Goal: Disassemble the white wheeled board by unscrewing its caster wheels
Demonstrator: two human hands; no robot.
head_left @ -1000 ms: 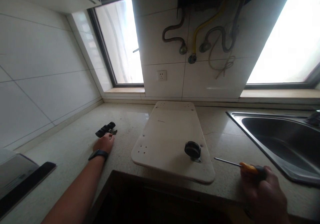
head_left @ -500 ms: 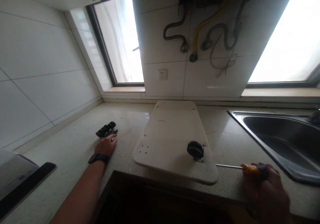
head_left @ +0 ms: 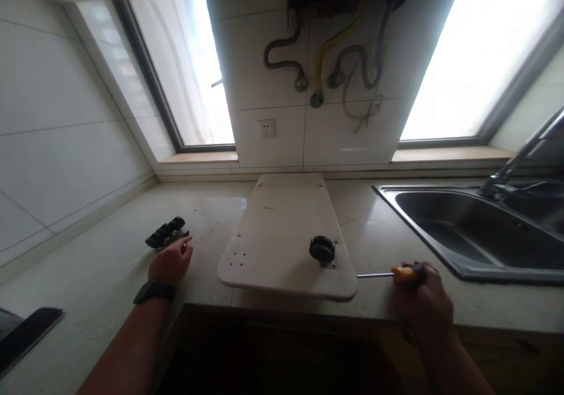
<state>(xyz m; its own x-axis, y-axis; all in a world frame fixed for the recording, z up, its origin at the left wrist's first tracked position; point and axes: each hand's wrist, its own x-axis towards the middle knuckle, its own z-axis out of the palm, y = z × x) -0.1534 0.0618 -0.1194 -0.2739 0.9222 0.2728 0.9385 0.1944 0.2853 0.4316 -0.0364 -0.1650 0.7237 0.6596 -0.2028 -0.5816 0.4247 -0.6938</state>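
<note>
So, the right hand (head_left: 423,301) holds the screwdriver (head_left: 406,273), which points left from that grip, right up to the board (head_left: 277,230). One wheel (head_left: 322,248) sits on the board, left of the grip and farther back. More wheels (head_left: 165,232) lie just past the left hand (head_left: 168,263); I can't tell if that hand pinches anything.

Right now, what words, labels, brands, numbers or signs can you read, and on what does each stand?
No readable text in view.
Screwdriver in the right hand: any marking is too small and blurred to read.
White board: no lettering visible.
Black caster on it: too blurred to read.
Wall socket: any print is too small to read.
</note>
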